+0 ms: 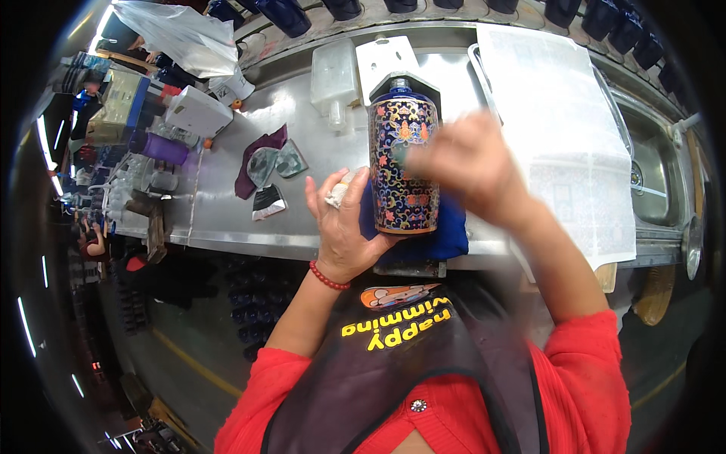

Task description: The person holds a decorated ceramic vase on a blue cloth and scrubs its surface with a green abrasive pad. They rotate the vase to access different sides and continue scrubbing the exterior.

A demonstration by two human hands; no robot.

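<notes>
A dark blue ceramic bottle [404, 163] with orange and gold flower patterns lies on a blue cloth [454, 231] at the near edge of a steel counter [227, 181]. My left hand [344, 223] cups the bottle's base and left side, with a small whitish wad pinched near the thumb. My right hand [469, 166] is blurred with motion and rests against the bottle's right side; whether it holds anything I cannot tell.
A large sheet of patterned paper [563, 129] covers the counter's right part beside a steel sink [654, 174]. White plastic containers [336, 76], dark rags and film scraps [265, 163] and boxes lie to the left. Dark blue bottles [287, 15] line the far shelf.
</notes>
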